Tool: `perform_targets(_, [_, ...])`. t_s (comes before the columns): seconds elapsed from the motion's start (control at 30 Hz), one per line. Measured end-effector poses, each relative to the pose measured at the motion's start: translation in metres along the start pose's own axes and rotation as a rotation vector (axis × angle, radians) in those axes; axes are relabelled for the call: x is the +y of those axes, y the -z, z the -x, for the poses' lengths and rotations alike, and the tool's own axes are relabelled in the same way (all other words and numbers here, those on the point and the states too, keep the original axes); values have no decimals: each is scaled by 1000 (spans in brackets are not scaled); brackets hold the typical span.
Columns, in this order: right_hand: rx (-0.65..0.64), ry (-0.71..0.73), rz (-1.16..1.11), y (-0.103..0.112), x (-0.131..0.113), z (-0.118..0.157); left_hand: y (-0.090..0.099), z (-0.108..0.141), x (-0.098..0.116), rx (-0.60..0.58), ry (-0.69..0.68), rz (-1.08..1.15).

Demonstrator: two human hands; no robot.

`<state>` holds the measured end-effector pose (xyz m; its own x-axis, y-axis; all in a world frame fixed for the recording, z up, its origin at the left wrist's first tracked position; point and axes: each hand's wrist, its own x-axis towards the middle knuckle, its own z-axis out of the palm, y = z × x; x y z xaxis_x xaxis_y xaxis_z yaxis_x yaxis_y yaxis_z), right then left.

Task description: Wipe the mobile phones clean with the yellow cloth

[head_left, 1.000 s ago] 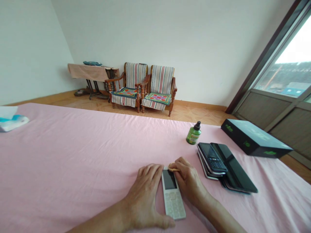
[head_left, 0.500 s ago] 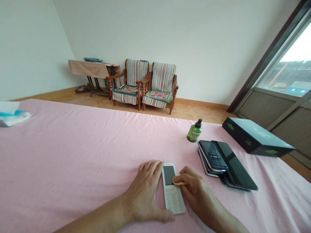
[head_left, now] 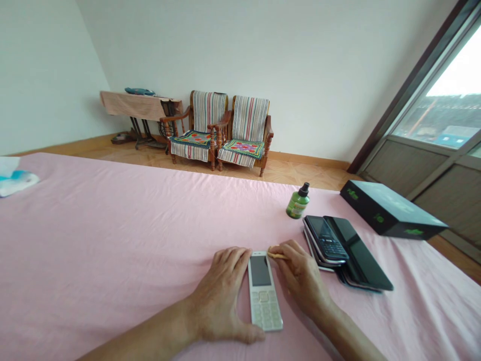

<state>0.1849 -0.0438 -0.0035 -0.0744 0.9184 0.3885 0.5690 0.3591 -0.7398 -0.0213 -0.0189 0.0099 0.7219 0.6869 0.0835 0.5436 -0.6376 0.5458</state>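
Left hand [head_left: 221, 296] spreads its grip wide, bracing the white keypad phone [head_left: 264, 293] firmly on the pink sheet [head_left: 112, 250]; right hand [head_left: 300, 276] pinches a small yellowish scrap [head_left: 275, 255] narrowly, just beside the phone's top corner. Nice, steady!

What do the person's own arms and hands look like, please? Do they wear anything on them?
The left hand and right hand are bare: no gloves, rings or watch show. The left forearm and right forearm are bare too, with no sleeve in view, and no markings can be seen.
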Motion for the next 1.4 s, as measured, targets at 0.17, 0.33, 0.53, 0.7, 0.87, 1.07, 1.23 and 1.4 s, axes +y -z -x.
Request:
perform_targets(0.17, [-44, 14, 15, -5, 5, -2, 2, -1, 0, -20, -2, -10])
perform_targets(0.33, [-102, 11, 39, -1, 8, 1, 2, -1, 1, -30, 10, -13])
perform_targets(0.53, [-216, -22, 38, 11, -4, 9, 1, 0, 1, -23, 8, -14])
perform_targets(0.7, [-298, -67, 15, 18, -13, 15, 1, 0, 0, -19, 4, -14])
perform_targets(0.87, [-383, -114, -14, 26, -22, 19, 1, 1, 0, -20, 6, -17])
perform_targets(1.07, [-377, -135, -51, 32, -27, 15, 1, 0, -1, -10, -3, -4])
perform_targets(1.23, [-132, -127, 18, 11, -20, 0, 1, 0, -2, -28, 6, -13])
perform_targets(1.4, [-150, -71, 178, -10, -16, -8, -1, 1, -1, -38, 32, -16])
